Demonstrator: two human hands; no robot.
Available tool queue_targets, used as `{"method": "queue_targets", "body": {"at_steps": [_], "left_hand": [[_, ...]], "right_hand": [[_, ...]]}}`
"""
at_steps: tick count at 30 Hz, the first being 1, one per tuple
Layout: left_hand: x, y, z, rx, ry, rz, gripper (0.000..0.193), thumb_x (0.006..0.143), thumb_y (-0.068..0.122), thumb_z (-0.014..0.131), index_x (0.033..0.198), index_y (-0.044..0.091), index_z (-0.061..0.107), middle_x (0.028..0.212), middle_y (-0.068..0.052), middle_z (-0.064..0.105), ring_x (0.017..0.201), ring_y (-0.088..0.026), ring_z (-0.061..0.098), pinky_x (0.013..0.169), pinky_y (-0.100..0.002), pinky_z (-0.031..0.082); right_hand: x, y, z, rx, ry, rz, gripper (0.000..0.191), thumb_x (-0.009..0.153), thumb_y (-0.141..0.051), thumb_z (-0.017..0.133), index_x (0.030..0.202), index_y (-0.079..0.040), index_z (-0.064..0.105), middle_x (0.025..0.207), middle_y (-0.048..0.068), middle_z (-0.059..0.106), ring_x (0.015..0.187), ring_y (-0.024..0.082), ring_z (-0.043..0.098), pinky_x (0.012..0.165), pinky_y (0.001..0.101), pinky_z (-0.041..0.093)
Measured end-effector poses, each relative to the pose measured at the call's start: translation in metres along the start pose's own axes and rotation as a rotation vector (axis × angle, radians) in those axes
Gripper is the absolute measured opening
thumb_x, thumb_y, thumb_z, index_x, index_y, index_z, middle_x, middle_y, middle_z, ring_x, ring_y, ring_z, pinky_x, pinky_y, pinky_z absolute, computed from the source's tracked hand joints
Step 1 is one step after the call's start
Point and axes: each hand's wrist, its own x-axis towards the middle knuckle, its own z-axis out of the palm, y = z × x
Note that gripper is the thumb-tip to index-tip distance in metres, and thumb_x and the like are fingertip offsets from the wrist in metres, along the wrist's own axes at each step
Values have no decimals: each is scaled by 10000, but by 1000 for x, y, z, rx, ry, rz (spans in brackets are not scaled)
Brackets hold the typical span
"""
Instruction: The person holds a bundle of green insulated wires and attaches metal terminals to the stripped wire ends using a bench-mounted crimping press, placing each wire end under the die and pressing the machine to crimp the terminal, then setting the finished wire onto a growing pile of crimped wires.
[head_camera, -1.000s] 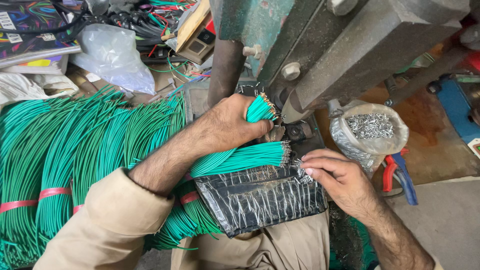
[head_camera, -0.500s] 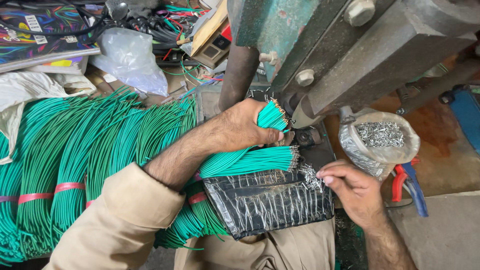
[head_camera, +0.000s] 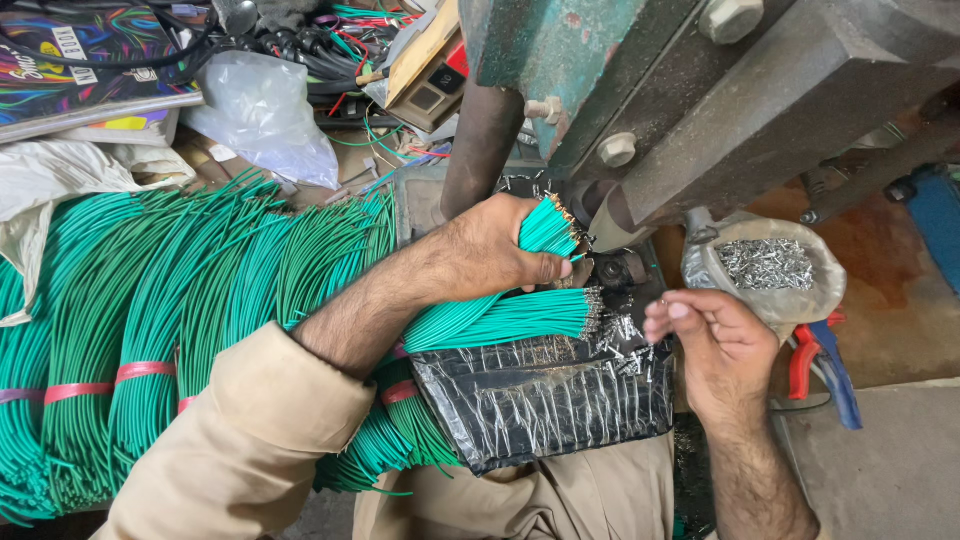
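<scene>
My left hand is closed around a small bunch of green wires, their stripped ends pointing at the base of a green metal press. A second bunch of green wires lies under that hand on a black plastic sheet across my lap, tips to the right. My right hand hovers just right of those tips, thumb and fingers pinched together over small shiny metal pieces; whether it holds one I cannot tell.
A large bundle of long green wires tied with red bands fills the left. A clear bag of small metal terminals sits right of the press. Red and blue handled pliers lie by it. Cluttered books, bags and cables lie behind.
My right hand has lifted slightly and drawn a little away from the wire tips. The left hand keeps its bunch at the press.
</scene>
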Motion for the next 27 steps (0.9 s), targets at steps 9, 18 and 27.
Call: {"method": "queue_targets", "body": {"at_steps": [9, 18, 27], "left_hand": [[-3, -1, -1, -67, 26, -10, 171, 875, 197, 730, 934, 42, 686, 718, 9, 684, 632, -72, 648, 592, -272, 566], [-2, -4, -2, -44, 48, 16, 187, 868, 196, 716, 950, 32, 682, 724, 1, 682, 631, -84, 652, 587, -276, 572], [-3, -2, -3, -29, 41, -8, 206, 861, 204, 716, 979, 37, 690, 733, -2, 692, 630, -86, 652, 583, -282, 568]], "right_hand": [[35, -15, 56, -19, -116, -63, 121, 1038, 26, 603, 1155, 56, 591, 1108, 176, 750, 1000, 200, 727, 924, 346, 600], [42, -5, 59, -44, -114, -27, 143, 981, -9, 704, 1117, 37, 711, 1073, 94, 765, 968, 108, 713, 911, 248, 584], [49, 5, 54, -188, -110, -22, 112, 930, -27, 759, 1035, 12, 755, 997, 77, 785, 902, 88, 715, 828, 226, 579]]}}
